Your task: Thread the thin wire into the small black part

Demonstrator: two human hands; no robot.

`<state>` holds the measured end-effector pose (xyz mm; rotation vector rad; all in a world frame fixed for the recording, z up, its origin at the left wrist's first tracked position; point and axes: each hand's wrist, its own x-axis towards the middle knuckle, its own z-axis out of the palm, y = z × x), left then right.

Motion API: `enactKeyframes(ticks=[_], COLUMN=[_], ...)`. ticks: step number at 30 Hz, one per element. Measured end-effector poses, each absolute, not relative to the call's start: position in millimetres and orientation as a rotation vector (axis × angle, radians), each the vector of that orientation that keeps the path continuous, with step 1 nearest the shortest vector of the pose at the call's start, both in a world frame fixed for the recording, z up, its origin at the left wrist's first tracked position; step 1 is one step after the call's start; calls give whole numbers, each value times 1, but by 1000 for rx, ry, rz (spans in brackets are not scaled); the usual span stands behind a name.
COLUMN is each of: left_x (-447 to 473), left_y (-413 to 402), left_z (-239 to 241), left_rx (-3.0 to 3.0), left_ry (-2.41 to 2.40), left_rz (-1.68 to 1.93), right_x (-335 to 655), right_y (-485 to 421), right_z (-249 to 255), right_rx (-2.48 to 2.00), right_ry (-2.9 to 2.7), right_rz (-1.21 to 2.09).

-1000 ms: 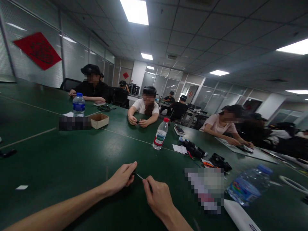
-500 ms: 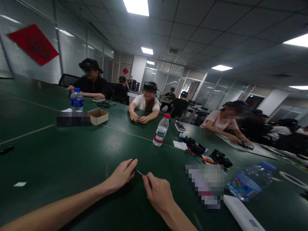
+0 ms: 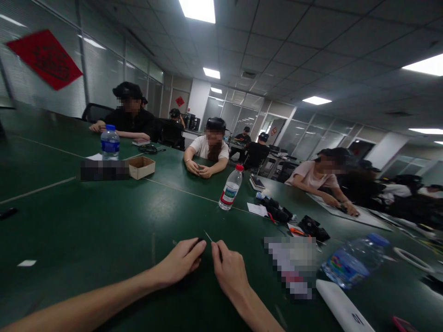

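My left hand (image 3: pixel 182 262) is closed, thumb on top, around a small black object (image 3: pixel 199 240) that is mostly hidden by the fingers. Close by on the right, my right hand (image 3: pixel 231 268) pinches a thin metal rod (image 3: pixel 208 236), whose tip points up and to the left. The rod's lower end is hidden in my fingers, so its kind cannot be made out. Both hands are just above the green table (image 3: pixel 114 230), with a small gap between them. The rod and the black object appear apart.
Ahead stands a red-capped water bottle (image 3: pixel 230 189). A small open box (image 3: pixel 141 167) and a blue-capped bottle (image 3: pixel 110 144) are at the far left. To the right lie black gear (image 3: pixel 313 228), a large bottle (image 3: pixel 355 260) and a white object (image 3: pixel 342 304). Several people sit around.
The rod's tip has come away from the black object and now points up. My left hand has moved slightly right and down, and its grip on the black object has turned.
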<state>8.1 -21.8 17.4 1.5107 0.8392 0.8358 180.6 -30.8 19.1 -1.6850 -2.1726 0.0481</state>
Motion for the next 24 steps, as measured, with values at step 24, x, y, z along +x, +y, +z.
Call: enactKeyframes(ticks=[24], left_x=[3], left_y=[-5], left_z=[4], left_rx=[1103], left_ry=[804], left_rz=[980], right_x=[180], right_y=[-38], right_z=[19], right_rx=[-1541], right_ry=[-2338], right_rz=[39])
